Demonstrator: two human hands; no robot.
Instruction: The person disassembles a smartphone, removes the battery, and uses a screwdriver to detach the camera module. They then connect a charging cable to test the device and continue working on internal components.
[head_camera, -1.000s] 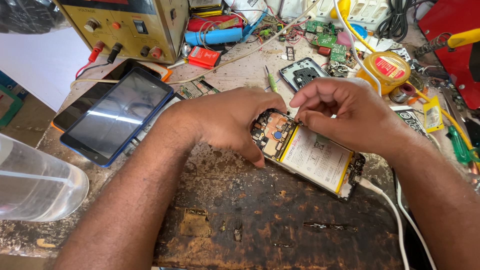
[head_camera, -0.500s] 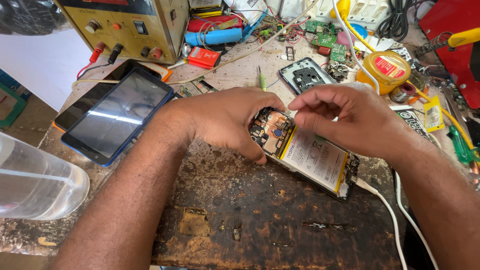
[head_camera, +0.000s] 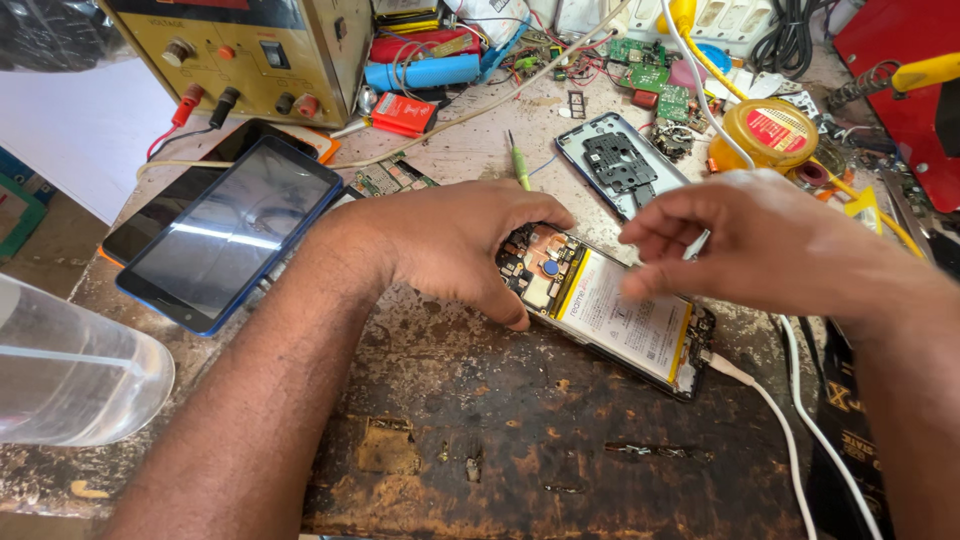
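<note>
the left hand (head_camera: 455, 240) is clamping its grip on the top end of the opened phone (head_camera: 605, 310), which is lying on the worn surface (head_camera: 500, 440). the right hand (head_camera: 760, 235) is hovering just above the phone's battery (head_camera: 625, 318), fingers apart and holding nothing.

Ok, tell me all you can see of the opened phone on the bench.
The opened phone lies flat and diagonal on the worn workbench, back cover off. A pale battery with a yellow edge fills its middle; the exposed circuit board sits at its upper-left end. The left hand grips that end, a white cable plugs into the lower-right end, and the right hand hovers above.
</note>
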